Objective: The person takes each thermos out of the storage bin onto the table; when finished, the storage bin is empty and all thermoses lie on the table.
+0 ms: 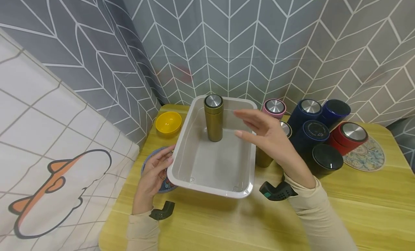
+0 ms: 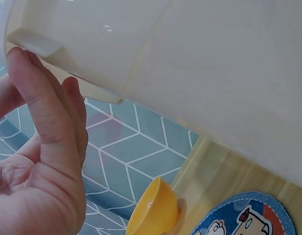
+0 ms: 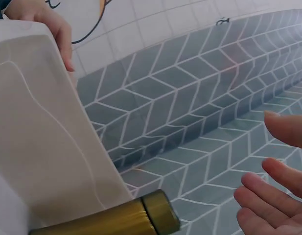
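A pale grey plastic bin [image 1: 214, 173] is in the middle of the head view. Upright inside it, by the back wall, is a gold thermos bottle [image 1: 214, 124] with a steel-topped lid. My left hand [image 1: 152, 175] touches the bin's left side from outside; in the left wrist view its fairly straight fingers [image 2: 48, 103] reach up to just under the rim. Over the bin's right side my right hand [image 1: 267, 135] hovers, thumb and fingers spread, with nothing between them. The right wrist view shows the thermos lid [image 3: 160, 213] apart from those fingertips [image 3: 251, 181].
Several more thermos bottles crowd right of the bin, among them a pink one [image 1: 274, 107], a red one [image 1: 347, 137] and a black-lidded one [image 1: 327, 157]. A patterned round mat [image 1: 366, 155] lies behind. Left are a yellow bowl [image 1: 168, 122] and a blue mat [image 1: 166, 186].
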{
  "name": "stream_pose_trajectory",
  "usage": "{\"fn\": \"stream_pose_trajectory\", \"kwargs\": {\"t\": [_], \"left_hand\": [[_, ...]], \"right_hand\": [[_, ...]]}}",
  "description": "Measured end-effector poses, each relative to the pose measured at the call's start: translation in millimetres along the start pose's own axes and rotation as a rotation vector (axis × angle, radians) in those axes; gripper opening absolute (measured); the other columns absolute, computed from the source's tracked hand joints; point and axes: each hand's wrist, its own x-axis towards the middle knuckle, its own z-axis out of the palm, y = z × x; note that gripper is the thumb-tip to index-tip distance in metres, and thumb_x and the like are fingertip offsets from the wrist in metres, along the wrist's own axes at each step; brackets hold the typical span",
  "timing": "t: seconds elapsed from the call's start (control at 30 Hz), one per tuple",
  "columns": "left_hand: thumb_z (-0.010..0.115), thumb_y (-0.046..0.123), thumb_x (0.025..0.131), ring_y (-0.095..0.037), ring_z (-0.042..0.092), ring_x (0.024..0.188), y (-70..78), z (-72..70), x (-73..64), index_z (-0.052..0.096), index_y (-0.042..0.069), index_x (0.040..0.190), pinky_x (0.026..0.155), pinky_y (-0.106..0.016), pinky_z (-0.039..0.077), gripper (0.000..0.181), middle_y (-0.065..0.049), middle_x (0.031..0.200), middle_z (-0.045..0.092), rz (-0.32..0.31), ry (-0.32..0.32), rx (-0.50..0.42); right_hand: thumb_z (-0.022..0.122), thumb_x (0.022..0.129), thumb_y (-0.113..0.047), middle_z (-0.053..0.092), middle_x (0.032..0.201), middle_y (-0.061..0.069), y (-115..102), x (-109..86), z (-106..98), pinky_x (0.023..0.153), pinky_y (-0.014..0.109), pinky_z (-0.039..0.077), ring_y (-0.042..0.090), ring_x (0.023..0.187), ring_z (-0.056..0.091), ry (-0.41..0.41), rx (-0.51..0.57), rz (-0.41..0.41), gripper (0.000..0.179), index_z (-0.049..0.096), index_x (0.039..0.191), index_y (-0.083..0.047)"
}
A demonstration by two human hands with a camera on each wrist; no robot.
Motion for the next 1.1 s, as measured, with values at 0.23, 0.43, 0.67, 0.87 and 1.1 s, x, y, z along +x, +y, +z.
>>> {"fn": "stream_pose_trajectory", "kwargs": {"t": [0.23, 0.43, 0.67, 0.87, 1.1], "left_hand": [[0.046, -0.004, 0.103, -0.007, 0.07, 0.091, 0.6, 0.5, 0.0, 0.062, 0.015, 0.132, 0.072, -0.017, 0.061, 0.038, 0.002, 0.106, 0.069, 0.003, -0.009, -0.012], [0.046, -0.004, 0.103, -0.007, 0.07, 0.092, 0.5, 0.6, -0.1, 0.062, 0.014, 0.132, 0.072, -0.017, 0.06, 0.039, 0.002, 0.107, 0.069, 0.002, -0.014, -0.019], [0.045, -0.004, 0.103, -0.007, 0.071, 0.09, 0.8, 0.1, -0.7, 0.061, 0.014, 0.133, 0.071, -0.017, 0.06, 0.039, 0.002, 0.108, 0.069, 0.003, -0.016, -0.021], [0.045, -0.003, 0.103, -0.007, 0.071, 0.091, 0.4, -0.1, -0.9, 0.06, 0.013, 0.135, 0.071, -0.017, 0.06, 0.039, 0.002, 0.109, 0.069, 0.001, -0.017, -0.021], [0.045, -0.003, 0.103, -0.007, 0.071, 0.09, -1.1, -0.9, -0.3, 0.059, 0.011, 0.136, 0.071, -0.017, 0.06, 0.039, 0.002, 0.108, 0.069, 0.002, -0.015, -0.016]], "right_hand": [[0.072, 0.092, -0.013, 0.057, 0.146, 0.009, 21, 29.0, 10, 0.121, 0.032, 0.038, 0.02, 0.14, 0.052, 0.023, 0.009, 0.041, 0.052, 0.056, 0.141, -0.01], [0.073, 0.091, -0.013, 0.057, 0.146, 0.012, 34, 51.0, 18, 0.123, 0.034, 0.035, 0.022, 0.14, 0.051, 0.085, 0.039, 0.101, 0.054, 0.054, 0.141, -0.006], [0.074, 0.09, -0.013, 0.056, 0.147, 0.013, 43, 71.8, 20, 0.122, 0.033, 0.036, 0.023, 0.14, 0.05, 0.123, 0.034, 0.139, 0.058, 0.052, 0.142, -0.003], [0.075, 0.088, -0.014, 0.055, 0.148, 0.016, 47, 89.6, 21, 0.123, 0.035, 0.035, 0.025, 0.142, 0.049, 0.127, 0.024, 0.18, 0.062, 0.05, 0.143, -0.003], [0.078, 0.085, -0.014, 0.05, 0.152, 0.016, 56, 104.2, 26, 0.123, 0.04, 0.035, 0.029, 0.145, 0.045, 0.082, 0.014, 0.245, 0.071, 0.046, 0.147, -0.003]]}}
